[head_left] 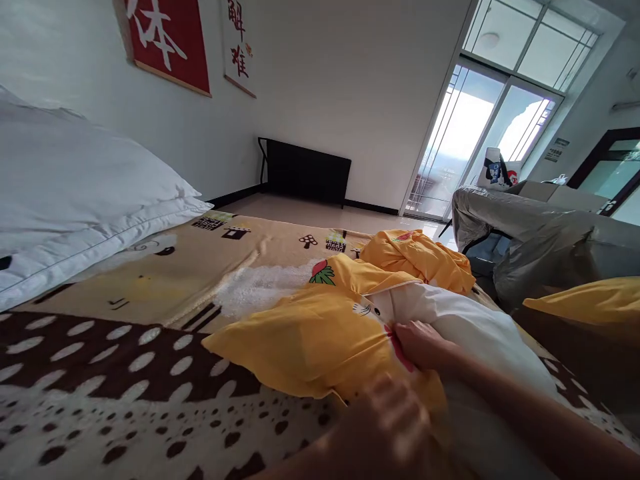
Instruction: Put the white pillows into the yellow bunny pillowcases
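Observation:
A yellow pillowcase [300,340] with a cartoon animal face and a strawberry print lies partly over a white pillow [465,320] on the bed. My right hand [420,343] is closed on the pillowcase near its red printed patch, against the side of the pillow. Lower and closer to me, my left hand [385,427] is curled on the yellow cloth near the pillowcase's near edge. It is blurred by motion, and its fingertips are hidden from view.
Another bunched yellow cloth [420,257] lies just behind the pillow. Clear bubbly plastic [265,287] rests on the patterned blanket [150,360]. A white pillow with a flanged edge [90,180] is at left. Plastic-covered furniture [550,227] stands at right, with yellow fabric [595,300] nearer.

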`<state>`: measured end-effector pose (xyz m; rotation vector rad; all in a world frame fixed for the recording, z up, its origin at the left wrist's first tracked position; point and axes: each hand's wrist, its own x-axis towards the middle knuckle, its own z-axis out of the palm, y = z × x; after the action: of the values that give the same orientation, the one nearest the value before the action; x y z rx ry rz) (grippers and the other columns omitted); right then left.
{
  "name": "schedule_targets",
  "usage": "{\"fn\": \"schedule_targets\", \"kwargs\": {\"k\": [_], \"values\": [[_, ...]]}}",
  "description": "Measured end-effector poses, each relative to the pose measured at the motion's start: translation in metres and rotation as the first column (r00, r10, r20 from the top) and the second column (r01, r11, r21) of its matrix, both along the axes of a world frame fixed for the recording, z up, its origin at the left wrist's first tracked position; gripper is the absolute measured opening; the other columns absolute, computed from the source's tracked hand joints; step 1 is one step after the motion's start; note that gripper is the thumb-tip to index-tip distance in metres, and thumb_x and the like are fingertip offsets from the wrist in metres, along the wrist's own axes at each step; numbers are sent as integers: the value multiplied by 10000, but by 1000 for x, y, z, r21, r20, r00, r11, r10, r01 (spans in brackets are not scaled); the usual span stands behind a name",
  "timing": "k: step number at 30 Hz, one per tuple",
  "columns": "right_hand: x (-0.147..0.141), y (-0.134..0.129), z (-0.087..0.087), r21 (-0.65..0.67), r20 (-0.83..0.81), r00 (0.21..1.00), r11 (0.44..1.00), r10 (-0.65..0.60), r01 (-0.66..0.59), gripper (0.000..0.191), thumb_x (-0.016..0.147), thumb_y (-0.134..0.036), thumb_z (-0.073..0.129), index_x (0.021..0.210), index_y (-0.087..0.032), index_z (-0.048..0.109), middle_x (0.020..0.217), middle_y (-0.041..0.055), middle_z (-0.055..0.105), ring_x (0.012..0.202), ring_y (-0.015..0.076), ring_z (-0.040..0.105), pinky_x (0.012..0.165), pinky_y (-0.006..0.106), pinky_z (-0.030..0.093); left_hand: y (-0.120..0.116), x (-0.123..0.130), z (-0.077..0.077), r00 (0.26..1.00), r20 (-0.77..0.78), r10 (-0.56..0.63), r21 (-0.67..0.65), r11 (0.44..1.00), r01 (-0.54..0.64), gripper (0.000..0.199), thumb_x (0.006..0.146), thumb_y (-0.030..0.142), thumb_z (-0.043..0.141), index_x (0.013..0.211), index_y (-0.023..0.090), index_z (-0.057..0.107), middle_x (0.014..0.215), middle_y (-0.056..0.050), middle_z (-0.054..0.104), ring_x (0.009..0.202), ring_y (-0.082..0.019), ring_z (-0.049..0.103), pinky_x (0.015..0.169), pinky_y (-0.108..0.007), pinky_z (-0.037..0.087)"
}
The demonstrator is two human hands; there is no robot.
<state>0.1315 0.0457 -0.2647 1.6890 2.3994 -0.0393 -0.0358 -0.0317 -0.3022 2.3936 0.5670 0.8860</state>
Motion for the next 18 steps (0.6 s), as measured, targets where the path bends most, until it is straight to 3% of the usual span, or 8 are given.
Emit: {"fn": "schedule_targets", "kwargs": {"k": [2, 4, 8, 10, 12, 15, 18], "values": [[-3, -4, 4, -4, 37, 999, 1000, 26, -25, 166, 814, -155, 529, 922, -117, 650, 889, 162, 717, 811, 282, 697, 609, 278, 418, 18, -12, 13, 947, -97, 306, 257, 927, -274, 454, 880, 262, 415, 1298, 127, 528, 1269, -202, 590, 1227, -317, 497, 1027, -521, 354], [-5, -2, 14, 2, 62, 997, 999, 49, -50, 147, 812, -178, 542, 880, -116, 657, 854, 162, 717, 781, 284, 696, 604, 285, 423, 39, -21, 11, 854, -230, 466, 319, 866, -386, 567, 898, 346, 431, 1418, 122, 391, 1454, -186, 419, 1343, -328, 374, 1083, -559, 272], [-1, 28, 55, 116, 32, 996, 989, 85, -88, 211, 867, -195, 454, 893, -140, 656, 915, 145, 708, 820, 243, 673, 667, 292, 440, 60, -24, -16, 757, -381, 531, 386, 835, -392, 634, 931, 529, 315, 1443, 157, 359, 1522, -154, 298, 1403, -327, 273, 1100, -597, 211], [10, 56, 74, 266, -51, 994, 961, 98, -81, 237, 877, -203, 456, 1029, -153, 631, 1070, 130, 678, 961, 226, 635, 787, 299, 440, 59, -21, -24, 744, -377, 552, 419, 818, -394, 663, 926, 568, 292, 1463, 179, 319, 1539, -150, 249, 1418, -326, 239, 1106, -601, 189], [24, 84, 81, 404, -119, 989, 914, 87, -32, 351, 842, -283, 566, 1169, -156, 585, 1209, 143, 619, 1116, 256, 563, 919, 344, 398, 56, -20, -26, 742, -387, 547, 427, 820, -381, 684, 915, 598, 286, 1464, 191, 318, 1538, -154, 245, 1413, -332, 249, 1101, -607, 195], [43, 111, 60, 404, -246, 969, 905, -30, 131, 600, 684, -370, 758, 1209, -135, 587, 1211, 186, 616, 1128, 318, 555, 951, 421, 374, 53, -19, -24, 743, -393, 542, 425, 823, -377, 684, 914, 608, 272, 1460, 200, 330, 1533, -155, 257, 1413, -332, 251, 1098, -610, 198], [49, 112, 18, 400, -328, 944, 904, -16, 154, 454, 623, -363, 803, 989, -117, 697, 867, 122, 718, 815, 250, 666, 748, 324, 457, 55, -22, -23, 753, -388, 531, 422, 829, -367, 652, 915, 600, 292, 1469, 257, 304, 1535, -152, 254, 1414, -339, 245, 1091, -616, 193]]}}
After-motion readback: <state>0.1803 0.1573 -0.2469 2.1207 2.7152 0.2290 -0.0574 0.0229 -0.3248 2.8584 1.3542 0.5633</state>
